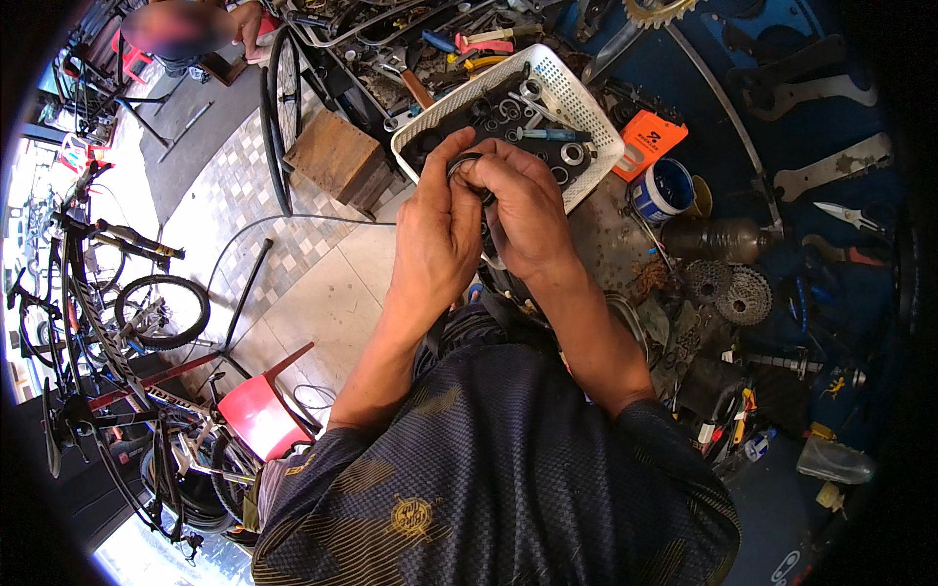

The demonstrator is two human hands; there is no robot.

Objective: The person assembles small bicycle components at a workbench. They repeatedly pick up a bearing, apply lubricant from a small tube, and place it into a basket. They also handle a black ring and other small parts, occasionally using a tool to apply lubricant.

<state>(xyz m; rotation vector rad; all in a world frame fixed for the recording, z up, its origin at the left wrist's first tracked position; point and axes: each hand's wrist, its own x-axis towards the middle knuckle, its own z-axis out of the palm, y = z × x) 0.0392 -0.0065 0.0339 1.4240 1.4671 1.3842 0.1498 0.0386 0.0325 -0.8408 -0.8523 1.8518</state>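
In front of my chest, my left hand [440, 230] and my right hand [528, 200] meet with closed fingers. Between their fingertips is a small dark ring [461, 161] with a shiny edge; both hands hold it. Part of the ring is hidden behind the fingers. Just beyond my hands stands a white perforated plastic basket [598, 122]. Inside it lie several metal rings, dark round parts and a screwdriver [555, 135] with a teal handle.
Right of the basket are an orange packet [649, 142], a blue-and-white tub [664, 188] and bicycle cassettes [745, 295]. Wrenches [835, 166] hang on a blue panel. A wooden box [334, 156], red stool [262, 415] and bicycles [117, 342] stand left. Another person [186, 34] is at far left.
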